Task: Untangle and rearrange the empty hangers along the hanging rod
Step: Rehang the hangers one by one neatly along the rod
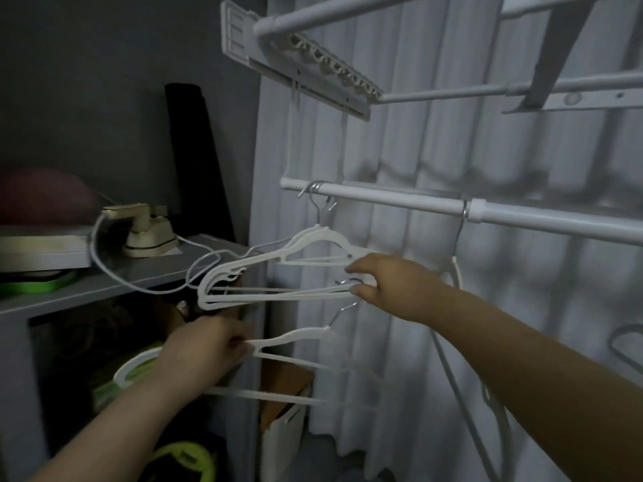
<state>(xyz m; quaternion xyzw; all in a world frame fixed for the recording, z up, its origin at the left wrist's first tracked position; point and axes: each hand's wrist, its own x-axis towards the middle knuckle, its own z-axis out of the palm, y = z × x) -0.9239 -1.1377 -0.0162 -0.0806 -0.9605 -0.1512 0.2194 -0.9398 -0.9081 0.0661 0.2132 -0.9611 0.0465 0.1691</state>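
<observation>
The bunch of hangers [278, 269] hangs by its steel hooks near the left end of the hanging rod [400, 200]. It is slewed so its shoulders trail toward eight o'clock and its lower bars lie almost level. The right grip [393, 287] is clamped on the bunch at its three o'clock end, thumb above and fingers curled under the bars. At six o'clock from the bunch, the left grip [208, 346] is closed round the shoulder of a loose hanger [295, 337], whose hook points toward one o'clock and rests on no rod.

The hooks sit near the rod's end, so a tug toward nine o'clock could probably slide them off and drop the whole bunch. The loose hanger's hook stands just below the bunch's bars, and lifting it straight up would likely snag it there. A white cord [94, 248] loops close to the bunch's eight o'clock tips. If a shoulder caught it, the iron [146, 231] might be dragged off its shelf [87, 292].

The hangers are thin white plastic with notched shoulders, slim cross-bars and bright metal hooks. Several are nested together, but how many cannot be told.

At three o'clock along the rod a far hanger [456, 269] hangs alone, well apart from the bunch. A pale curtain [400, 140] hangs behind everything. An upper rack [313, 74] sits at twelve o'clock, and the shelf lies at nine o'clock.
</observation>
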